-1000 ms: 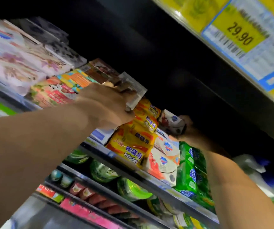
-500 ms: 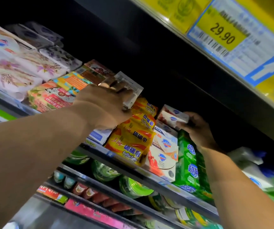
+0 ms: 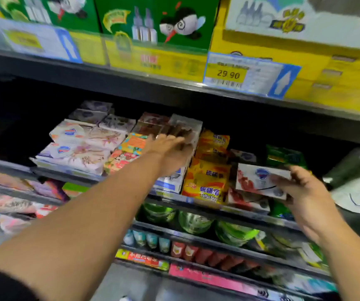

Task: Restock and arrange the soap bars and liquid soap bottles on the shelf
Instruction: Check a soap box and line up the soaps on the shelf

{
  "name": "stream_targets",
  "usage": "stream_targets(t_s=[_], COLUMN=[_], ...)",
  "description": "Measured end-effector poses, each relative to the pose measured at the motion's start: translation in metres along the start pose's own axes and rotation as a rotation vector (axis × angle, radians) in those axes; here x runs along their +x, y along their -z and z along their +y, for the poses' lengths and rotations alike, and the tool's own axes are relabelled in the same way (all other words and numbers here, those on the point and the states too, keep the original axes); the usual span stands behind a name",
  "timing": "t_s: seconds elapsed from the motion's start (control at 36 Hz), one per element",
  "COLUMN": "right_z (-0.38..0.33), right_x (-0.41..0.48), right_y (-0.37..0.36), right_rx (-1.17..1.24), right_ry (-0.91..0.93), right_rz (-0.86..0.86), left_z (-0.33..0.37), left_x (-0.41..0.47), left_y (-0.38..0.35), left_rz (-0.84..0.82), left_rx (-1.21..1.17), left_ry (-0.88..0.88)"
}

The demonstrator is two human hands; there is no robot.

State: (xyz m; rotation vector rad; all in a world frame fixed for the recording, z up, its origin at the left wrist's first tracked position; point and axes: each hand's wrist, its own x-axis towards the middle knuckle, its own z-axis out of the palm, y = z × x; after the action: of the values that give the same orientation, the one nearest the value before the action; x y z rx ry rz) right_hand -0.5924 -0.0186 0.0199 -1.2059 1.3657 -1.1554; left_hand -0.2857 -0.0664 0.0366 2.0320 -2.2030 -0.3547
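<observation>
Right hand (image 3: 305, 192), fingers pinching one end of a white rectangular cardboard soap box with red and blue print (image 3: 259, 181), held at the front of the dark metal shelf (image 3: 70, 178), just above a stack of similar boxes (image 3: 248, 202) and beside glossy yellow plastic soap packets (image 3: 207, 181). Left hand (image 3: 170, 153) lies on flat brown-and-grey boxed bars (image 3: 153, 124) deeper on the same shelf; blur leaves its fingers' grip impossible to tell.

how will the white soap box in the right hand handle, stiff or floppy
Likely stiff: the white soap box shows flat faces and straight edges though the right hand grips only one end. Flat-sided, it probably won't roll.
</observation>
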Motion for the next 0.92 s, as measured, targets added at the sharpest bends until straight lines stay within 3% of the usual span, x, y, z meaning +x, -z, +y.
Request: stream_targets(t_s=[0.11, 0.19, 0.28, 0.39, 0.47, 0.56, 0.64, 0.75, 0.86, 0.92], right_z=[-0.002, -0.01, -0.02, -0.025, -0.024, -0.022, -0.025, -0.036, -0.044, -0.045], right_x=[-0.037, -0.057, -0.075, -0.094, -0.103, -0.112, -0.122, -0.136, -0.152, -0.157], right_y=[-0.015, -0.02, -0.02, -0.015, -0.015, -0.019, -0.02, -0.014, -0.006, -0.007], right_rx=[-0.038, 0.048, 0.13, 0.166, 0.211, 0.27, 0.354, 0.368, 0.156, 0.1], right_ry=[-0.028, -0.088, -0.138, -0.158, -0.181, -0.224, -0.268, -0.194, -0.061, -0.007], right_rz=[-0.031, -0.028, -0.061, -0.137, -0.126, -0.112, -0.11, -0.236, -0.388, -0.392], left_z=[-0.007, 0.0, 0.01, 0.041, 0.064, 0.078, 0.084, 0.087, 0.093, 0.096], left_x=[-0.009, -0.024, -0.047, -0.095, -0.134, -0.154, -0.161, -0.173, -0.181, -0.186], left_y=[0.012, 0.012, 0.001, -0.019, -0.033, -0.04, -0.035, -0.021, -0.011, -0.006], left_rz=[-0.062, 0.148, 0.377, 0.256, 0.084, 0.176, 0.218, 0.201, 0.187, 0.197], left_rx=[-0.029, -0.135, -0.117, -0.245, -0.549, -0.511, -0.485, -0.683, -1.058, -1.12], left_ry=[-0.017, -0.078, -0.354, -0.59, -0.574, -0.646, -0.606, -0.503, -0.306, -0.219])
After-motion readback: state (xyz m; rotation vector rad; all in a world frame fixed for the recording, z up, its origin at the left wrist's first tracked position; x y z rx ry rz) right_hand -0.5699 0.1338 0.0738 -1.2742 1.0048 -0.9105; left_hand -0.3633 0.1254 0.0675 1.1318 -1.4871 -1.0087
